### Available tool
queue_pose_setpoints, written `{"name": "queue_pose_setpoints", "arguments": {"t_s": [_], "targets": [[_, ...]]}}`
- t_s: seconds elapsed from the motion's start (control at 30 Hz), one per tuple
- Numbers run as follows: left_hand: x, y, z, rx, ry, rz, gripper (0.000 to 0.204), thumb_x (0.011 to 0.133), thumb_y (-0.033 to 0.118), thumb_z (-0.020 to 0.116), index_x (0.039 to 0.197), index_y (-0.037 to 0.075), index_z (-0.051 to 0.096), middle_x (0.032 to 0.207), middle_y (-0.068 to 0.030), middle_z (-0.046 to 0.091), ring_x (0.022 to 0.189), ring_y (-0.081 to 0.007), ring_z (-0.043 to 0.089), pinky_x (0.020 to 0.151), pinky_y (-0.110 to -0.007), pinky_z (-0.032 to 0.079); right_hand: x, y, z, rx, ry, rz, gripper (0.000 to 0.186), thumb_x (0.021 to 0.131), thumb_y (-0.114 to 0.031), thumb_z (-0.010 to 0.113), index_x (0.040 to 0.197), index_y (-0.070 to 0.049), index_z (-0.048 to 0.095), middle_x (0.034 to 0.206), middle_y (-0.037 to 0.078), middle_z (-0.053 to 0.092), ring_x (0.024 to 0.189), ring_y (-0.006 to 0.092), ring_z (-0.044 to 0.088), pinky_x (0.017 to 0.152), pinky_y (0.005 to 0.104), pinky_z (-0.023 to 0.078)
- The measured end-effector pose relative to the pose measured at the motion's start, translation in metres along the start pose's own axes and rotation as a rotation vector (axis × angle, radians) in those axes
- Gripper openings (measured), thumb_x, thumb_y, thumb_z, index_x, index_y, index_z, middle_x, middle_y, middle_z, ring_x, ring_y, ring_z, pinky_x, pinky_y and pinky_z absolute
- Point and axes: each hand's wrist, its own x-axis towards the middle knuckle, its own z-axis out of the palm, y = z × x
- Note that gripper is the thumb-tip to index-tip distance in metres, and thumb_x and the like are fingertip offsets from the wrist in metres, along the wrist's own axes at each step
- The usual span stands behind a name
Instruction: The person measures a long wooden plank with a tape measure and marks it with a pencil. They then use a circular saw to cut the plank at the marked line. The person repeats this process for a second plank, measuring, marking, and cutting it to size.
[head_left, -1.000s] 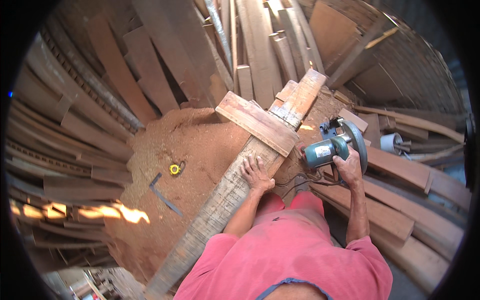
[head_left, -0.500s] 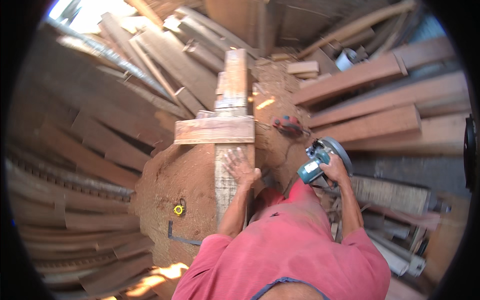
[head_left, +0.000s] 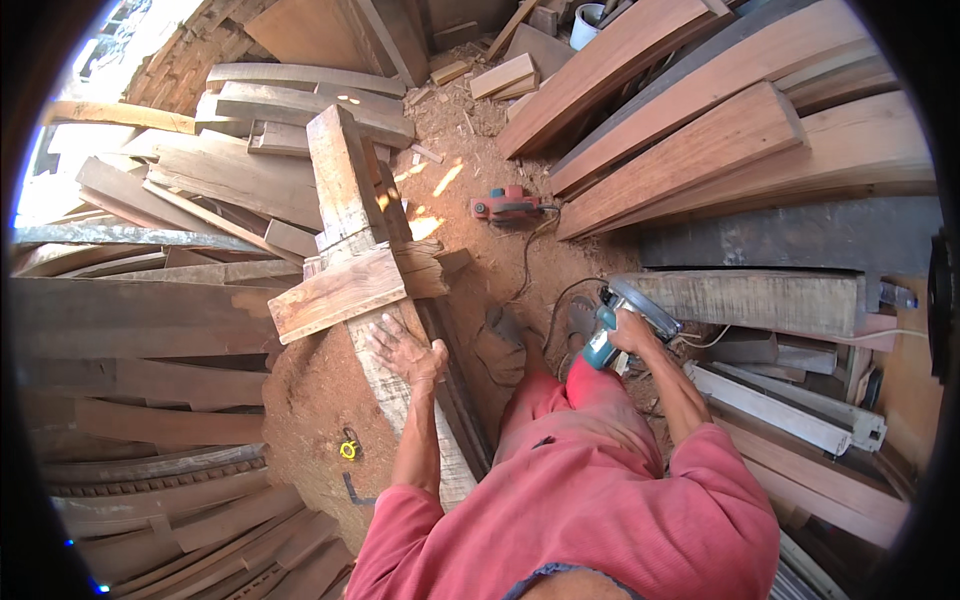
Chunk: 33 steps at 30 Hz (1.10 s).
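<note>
My left hand (head_left: 405, 352) lies with its fingers spread on a long wooden beam (head_left: 343, 180), just on the near side of a short board (head_left: 335, 292) laid across it. The far face of the beam is pale and worn. Out to my right, my right hand (head_left: 630, 332) is wrapped round the handle of a teal circular saw (head_left: 600, 350). The saw, with its grey round guard, is held beside my right leg, apart from the beam. Whether its blade is turning I cannot tell.
A red electric planer (head_left: 505, 207) rests on the sawdust beyond my feet, with its cord trailing. Left of the beam lie a yellow tape measure (head_left: 349, 449) and a dark angle square (head_left: 355, 490). Stacked planks (head_left: 690, 165) crowd the right; more timber (head_left: 140, 310) fills the left.
The view has turned, so the beam now slants to the left and my legs and feet show more. My left hand stays on the beam and my right hand keeps hold of the saw.
</note>
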Motion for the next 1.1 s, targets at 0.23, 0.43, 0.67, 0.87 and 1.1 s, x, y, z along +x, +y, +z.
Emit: {"name": "queue_pose_setpoints", "arguments": {"t_s": [0.23, 0.43, 0.67, 0.87, 1.1], "targets": [[0.006, 0.001, -0.004, -0.034, 0.004, 0.054, 0.127, 0.062, 0.032, 0.08, 0.165, 0.005, 0.01, 0.167, -0.0335, 0.006, 0.156, -0.0505, 0.004, 0.125, -0.062, 0.004, 0.057, 0.007, 0.006, -0.196, -0.153, 0.062, 0.047, 0.084, -0.017, 0.069, 0.124, 0.005, 0.065, 0.128, 0.031, 0.066, 0.123, 0.0448, 0.063, 0.103, 0.0517, 0.052], [0.001, -0.005, 0.003, 0.005, 0.029, 0.046, 0.126, 0.062, 0.032, 0.08, 0.164, 0.004, 0.011, 0.165, -0.0357, 0.01, 0.154, -0.0527, 0.007, 0.124, -0.064, 0.006, 0.127, 0.02, 0.031, -0.252, -0.116, 0.078, 0.044, 0.084, -0.017, 0.071, 0.123, 0.003, 0.066, 0.126, 0.03, 0.067, 0.122, 0.0422, 0.065, 0.102, 0.05, 0.053], [0.006, -0.031, 0.028, -0.013, 0.114, 0.224, 0.132, 0.057, 0.027, 0.077, 0.165, 0.002, 0.006, 0.167, -0.0359, 0.007, 0.156, -0.0515, 0.004, 0.123, -0.064, 0.003, 0.185, 0.013, 0.043, -0.266, -0.121, 0.191, 0.037, 0.086, -0.016, 0.075, 0.12, -0.003, 0.071, 0.128, 0.023, 0.069, 0.122, 0.037, 0.067, 0.1, 0.0463, 0.056], [0.005, -0.014, 0.017, -0.028, 0.126, 0.221, 0.125, 0.056, 0.019, 0.068, 0.166, 0.002, 0.009, 0.167, -0.0351, 0.009, 0.157, -0.0483, 0.007, 0.127, -0.056, 0.004, 0.237, 0.028, 0.071, -0.247, -0.084, 0.184, 0.035, 0.087, -0.009, 0.068, 0.12, 0.001, 0.07, 0.125, 0.027, 0.07, 0.12, 0.0393, 0.067, 0.101, 0.0464, 0.055], [0.006, -0.012, 0.014, -0.069, 0.175, 0.311, 0.113, 0.057, 0.016, 0.06, 0.165, 0.009, 0.027, 0.166, -0.0357, 0.014, 0.156, -0.0504, 0.012, 0.126, -0.057, 0.01, 0.313, 0.034, 0.125, -0.279, -0.101, 0.256, 0.044, 0.085, -0.013, 0.077, 0.126, -0.002, 0.068, 0.131, 0.022, 0.069, 0.125, 0.0353, 0.065, 0.102, 0.0443, 0.055]]}}
